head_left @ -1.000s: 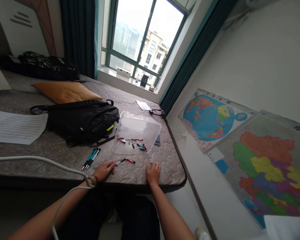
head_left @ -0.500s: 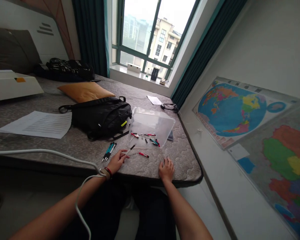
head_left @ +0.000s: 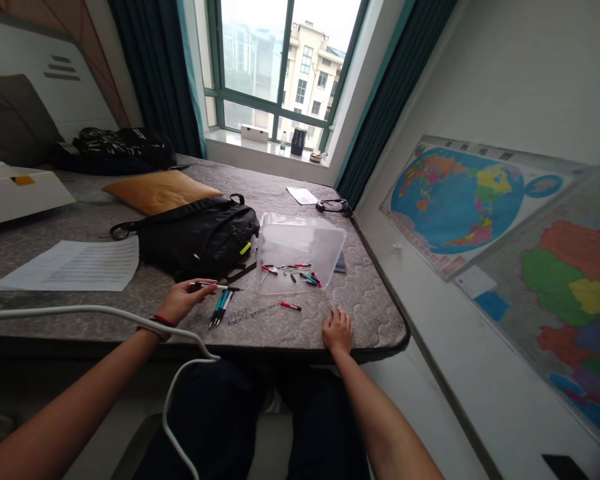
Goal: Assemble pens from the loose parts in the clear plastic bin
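Note:
My left hand (head_left: 184,297) is closed on a pen (head_left: 225,288) with a pale barrel and dark ends, its tip pointing right. Just below that pen, several pens (head_left: 221,308) in blue, black and white lie side by side on the mattress. My right hand (head_left: 338,329) rests on the mattress near its front edge, fingers laid down and slightly bent, with no held thing visible. Between the hands lies a red and black pen piece (head_left: 291,306). Farther back, a clear plastic box (head_left: 300,233) holds several pens and pen parts (head_left: 307,277).
A black backpack (head_left: 200,233) lies left of the box, with an orange cushion (head_left: 163,190) behind it. Printed paper (head_left: 75,263) is at the left. A white cable (head_left: 105,312) crosses in front of my left forearm. Headphones (head_left: 333,205) lie near the wall side.
My left hand has moved left with the pen, lifting it over the row of pens. My right hand stays in place. The view has shifted slightly.

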Available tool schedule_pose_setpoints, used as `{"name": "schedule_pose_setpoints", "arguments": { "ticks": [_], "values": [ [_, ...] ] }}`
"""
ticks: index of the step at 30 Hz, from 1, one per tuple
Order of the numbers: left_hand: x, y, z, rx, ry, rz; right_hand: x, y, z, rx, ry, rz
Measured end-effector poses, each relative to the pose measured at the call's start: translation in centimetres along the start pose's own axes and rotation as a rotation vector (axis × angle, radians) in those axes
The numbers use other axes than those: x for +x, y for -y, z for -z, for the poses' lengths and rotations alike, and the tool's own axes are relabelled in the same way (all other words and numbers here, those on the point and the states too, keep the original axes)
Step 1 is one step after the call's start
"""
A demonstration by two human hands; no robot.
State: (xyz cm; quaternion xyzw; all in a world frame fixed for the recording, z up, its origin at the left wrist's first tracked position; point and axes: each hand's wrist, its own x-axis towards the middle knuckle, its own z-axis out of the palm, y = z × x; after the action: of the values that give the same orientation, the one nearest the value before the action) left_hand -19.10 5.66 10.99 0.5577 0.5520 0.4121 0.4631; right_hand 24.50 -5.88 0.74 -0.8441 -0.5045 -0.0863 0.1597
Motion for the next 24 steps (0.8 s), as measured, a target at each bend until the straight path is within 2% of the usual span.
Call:
{"name": "schedule_pose_setpoints", "arguments": {
  "ticks": [3, 5, 7, 11, 13, 19, 24],
  "values": [
    [0.5, -0.1, 0.6, -0.055, -0.137, 0.012, 0.0, 0.0, 0.0, 0.003, -0.012, 0.004],
    [1.0, 0.3, 0.5, -0.053, -0.152, 0.030, 0.0, 0.0, 0.0, 0.003, -0.019, 0.008],
    [1.7, 0.9, 0.1, 0.006, -0.080, 0.066, 0.0, 0.0, -0.1, 0.003, -0.020, 0.011],
    [3.7, 2.8, -0.4, 0.171, 0.176, 0.238, 0.0, -0.1, -0.3, -0.001, -0.025, 0.008],
    [4.8, 4.1, -0.2, 0.278, 0.224, 0.268, 0.0, -0.1, -0.3, 0.003, -0.030, 0.005],
    [6.5, 7.4, 0.7, 0.755, 0.156, 0.252, 0.1, -0.1, -0.2, 0.037, -0.012, -0.012],
    [5.2, 7.9, -0.9, 1.018, 0.078, 0.120, 0.1, 0.0, -0.1, 0.052, -0.009, -0.028]
  ]
}}
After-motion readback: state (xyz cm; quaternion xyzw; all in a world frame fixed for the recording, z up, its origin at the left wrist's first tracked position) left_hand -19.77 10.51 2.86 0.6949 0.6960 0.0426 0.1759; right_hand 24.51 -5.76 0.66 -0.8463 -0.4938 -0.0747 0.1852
